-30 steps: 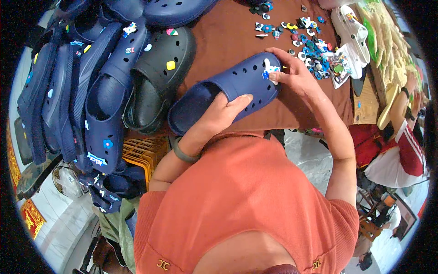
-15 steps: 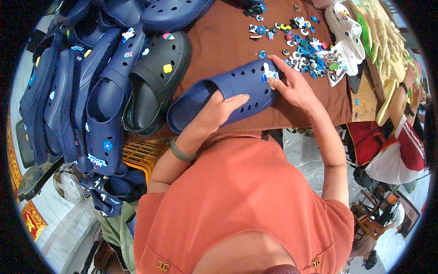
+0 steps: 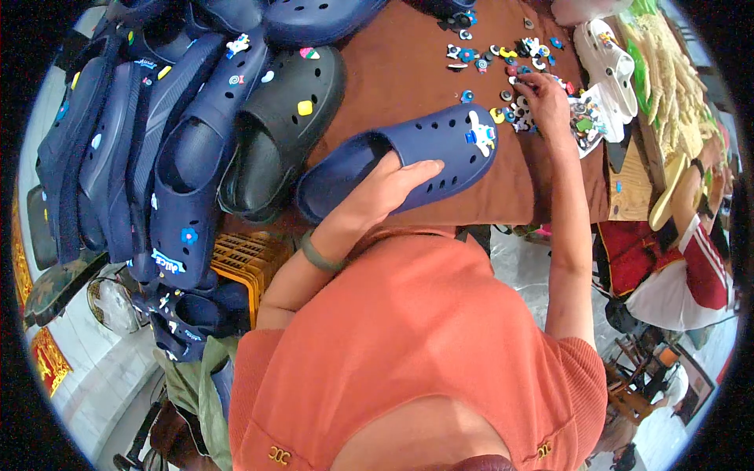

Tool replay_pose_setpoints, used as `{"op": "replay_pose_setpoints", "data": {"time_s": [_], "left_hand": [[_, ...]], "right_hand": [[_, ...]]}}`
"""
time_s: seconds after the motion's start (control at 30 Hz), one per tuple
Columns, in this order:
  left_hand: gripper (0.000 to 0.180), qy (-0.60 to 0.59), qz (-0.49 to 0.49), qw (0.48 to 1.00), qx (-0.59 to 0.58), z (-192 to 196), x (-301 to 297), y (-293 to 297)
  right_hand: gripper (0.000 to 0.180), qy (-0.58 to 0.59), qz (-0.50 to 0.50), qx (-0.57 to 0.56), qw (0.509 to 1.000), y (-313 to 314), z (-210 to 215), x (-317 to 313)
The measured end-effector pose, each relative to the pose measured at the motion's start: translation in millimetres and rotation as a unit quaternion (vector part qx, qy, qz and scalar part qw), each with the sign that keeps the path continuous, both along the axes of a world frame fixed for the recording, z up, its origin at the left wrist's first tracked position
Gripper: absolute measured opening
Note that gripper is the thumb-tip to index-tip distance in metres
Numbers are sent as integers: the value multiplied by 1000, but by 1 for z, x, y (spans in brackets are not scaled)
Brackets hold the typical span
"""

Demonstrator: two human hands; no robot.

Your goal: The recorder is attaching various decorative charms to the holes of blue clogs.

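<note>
A navy blue perforated clog (image 3: 440,145) lies on the brown table (image 3: 408,71), with a small white and blue charm (image 3: 480,135) fixed near its toe. My left hand (image 3: 389,190) rests on the clog's side, holding it in place. My right hand (image 3: 542,98) reaches past the toe into a scatter of small colourful charms (image 3: 510,67), fingers curled down on them. Whether a charm is pinched between the fingers I cannot tell.
A black clog (image 3: 279,129) with charms and several navy clogs (image 3: 177,165) are stacked at the left. White clogs (image 3: 601,51) lie at the far right beside yellow-green ones. A yellow crate (image 3: 239,263) sits below the table edge. Another person in red and white (image 3: 691,251) is at the right.
My right hand has left the clog's toe and moved up and right into the charm pile. The white and blue charm now shows on the clog. My left hand stays on it.
</note>
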State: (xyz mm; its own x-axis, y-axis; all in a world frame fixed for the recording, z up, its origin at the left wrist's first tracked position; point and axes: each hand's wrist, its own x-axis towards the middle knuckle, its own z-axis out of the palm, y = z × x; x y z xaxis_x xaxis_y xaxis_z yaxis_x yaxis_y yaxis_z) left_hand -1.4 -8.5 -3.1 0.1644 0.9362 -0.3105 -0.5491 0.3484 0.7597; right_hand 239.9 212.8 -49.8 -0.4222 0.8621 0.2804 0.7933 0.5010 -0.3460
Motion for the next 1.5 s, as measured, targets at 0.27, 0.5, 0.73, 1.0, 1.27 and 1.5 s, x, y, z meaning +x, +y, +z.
{"op": "replay_pose_setpoints", "data": {"time_s": [0.27,0.5,0.73,1.0,1.27,1.5], "left_hand": [[39,44,9,999,-7,5,0,1],[34,66,38,997,-19,2,2,5],[39,212,82,974,-16,2,3,6],[37,148,110,983,-20,-1,10,14],[37,201,98,974,-23,-3,9,14],[21,276,71,953,103,-1,8,12]], "right_hand": [[20,-70,43,54,995,-7,9,-7],[21,163,-6,-118,979,-43,28,-12],[18,317,16,-246,916,-156,50,-31],[21,318,127,-5,940,-186,26,-62],[26,239,218,109,940,-181,17,-56],[29,170,256,142,941,-179,23,-51]]}}
